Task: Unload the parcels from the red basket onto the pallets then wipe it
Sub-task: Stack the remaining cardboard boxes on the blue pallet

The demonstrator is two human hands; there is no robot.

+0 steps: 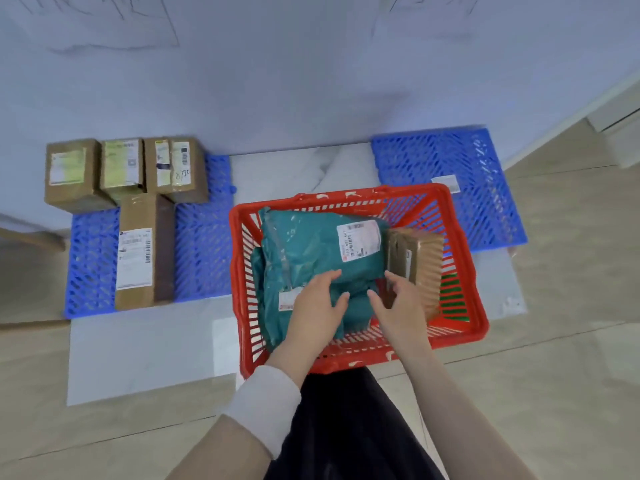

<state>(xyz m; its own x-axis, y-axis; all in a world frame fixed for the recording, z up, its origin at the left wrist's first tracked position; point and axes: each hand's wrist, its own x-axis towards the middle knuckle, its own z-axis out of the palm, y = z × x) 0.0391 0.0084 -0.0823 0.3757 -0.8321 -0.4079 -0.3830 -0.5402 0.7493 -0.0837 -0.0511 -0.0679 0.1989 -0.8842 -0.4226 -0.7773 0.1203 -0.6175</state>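
the red basket (237,271) sits on the floor directly ahead of you and holds parcels: a large teal mailer (304,244) fills its 9 to 12 o'clock portion, a smaller teal mailer (356,306) lies at 6 o'clock, and a brown carton (420,261) stands against the 3 o'clock wall. your left hand (317,306) rests on the teal mailers with fingers nearly straight, not closed. your right hand (398,306) reaches into the gap between mailers and carton; whether it grips anything cannot be told. judged step: unloading, with wiping not yet begun. next, secure one parcel, lift it clear of the rim, and carry it to the left pallet (204,244) at 10 o'clock, where four boxes (138,251) lie, or the right pallet (433,154) at 1 o'clock.
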